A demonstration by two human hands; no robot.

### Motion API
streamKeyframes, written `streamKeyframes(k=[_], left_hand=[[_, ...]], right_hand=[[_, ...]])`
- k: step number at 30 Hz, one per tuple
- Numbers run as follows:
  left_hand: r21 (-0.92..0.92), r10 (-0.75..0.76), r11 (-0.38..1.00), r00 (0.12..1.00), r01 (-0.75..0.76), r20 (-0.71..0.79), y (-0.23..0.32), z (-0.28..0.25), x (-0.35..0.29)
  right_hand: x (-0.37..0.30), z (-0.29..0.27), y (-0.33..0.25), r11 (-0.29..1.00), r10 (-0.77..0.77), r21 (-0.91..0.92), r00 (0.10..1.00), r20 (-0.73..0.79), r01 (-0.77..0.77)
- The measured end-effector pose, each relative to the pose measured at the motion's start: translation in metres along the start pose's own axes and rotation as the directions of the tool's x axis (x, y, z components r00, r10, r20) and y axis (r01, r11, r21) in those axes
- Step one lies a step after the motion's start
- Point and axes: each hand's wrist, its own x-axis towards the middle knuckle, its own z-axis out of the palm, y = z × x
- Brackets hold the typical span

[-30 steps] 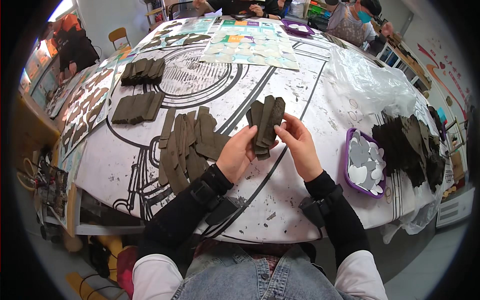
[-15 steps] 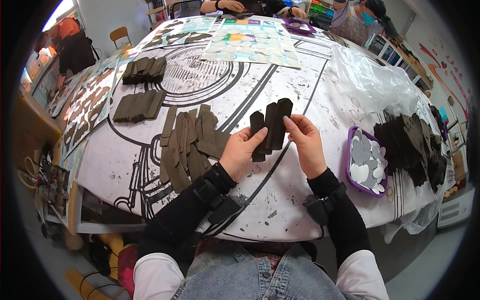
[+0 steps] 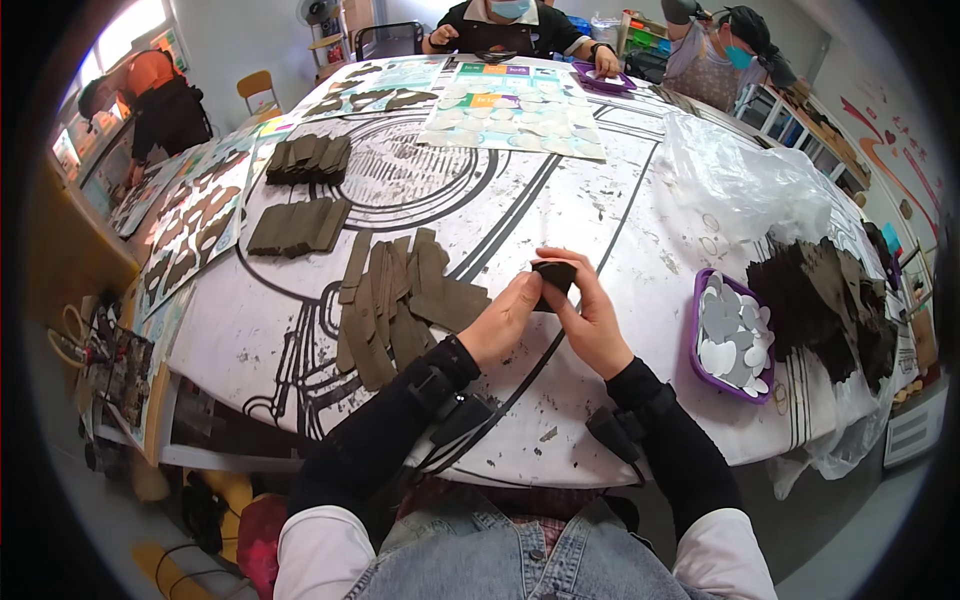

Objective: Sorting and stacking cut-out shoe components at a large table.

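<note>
In the head view, we have a small bundle of dark strips (image 3: 555,274) out in front of us above the table (image 3: 680,250), gripped between both hands. Our left hand (image 3: 508,315) closes on its left side with the thumb near the top, and our right hand (image 3: 597,318) closes on the other side; the undersides of both grips are hidden, so we cannot tell how the lower fingers sit. The bundle seems tipped end-on toward us, which suits judging whether the ends are even. To do this well, we should press lightly from both sides, level the ends with the thumbs, and avoid squeezing so hard that the strips bow or fan. Loose strips (image 3: 388,315) lie left of our hands, near two neater rows, the upper row (image 3: 308,160) and the lower row (image 3: 298,227).
</note>
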Motion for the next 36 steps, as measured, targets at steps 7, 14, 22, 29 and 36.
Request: streamKeyframes(k=[7, 14, 22, 29, 36], left_hand=[[0.771, 0.243, 0.63, 0.967, -0.094, -0.081, 0.071, -0.037, -0.01], [0.817, -0.095, 0.425, 0.917, 0.39, -0.388, 0.084, -0.128, -0.019], [0.798, -0.101, 0.406, 0.889, 0.446, -0.446, 0.057, -0.118, -0.013], [0.419, -0.153, 0.874, 0.958, 0.245, -0.242, 0.099, -0.058, 0.016], [0.912, -0.177, 0.401, 0.984, 0.087, -0.016, 0.095, -0.071, 0.013]], right_hand=[[-0.002, -0.014, 0.001, 0.657, 0.517, 0.656, 0.856, -0.032, -0.372], [-0.004, -0.004, 0.011, 0.443, 0.607, 0.717, 0.768, 0.202, -0.538], [-0.007, -0.004, 0.007, 0.468, 0.555, 0.698, 0.795, 0.246, -0.542], [-0.001, 0.002, -0.008, 0.385, 0.584, 0.79, 0.789, 0.192, -0.478], [-0.008, -0.001, 0.001, 0.389, 0.618, 0.787, 0.769, 0.163, -0.479]])
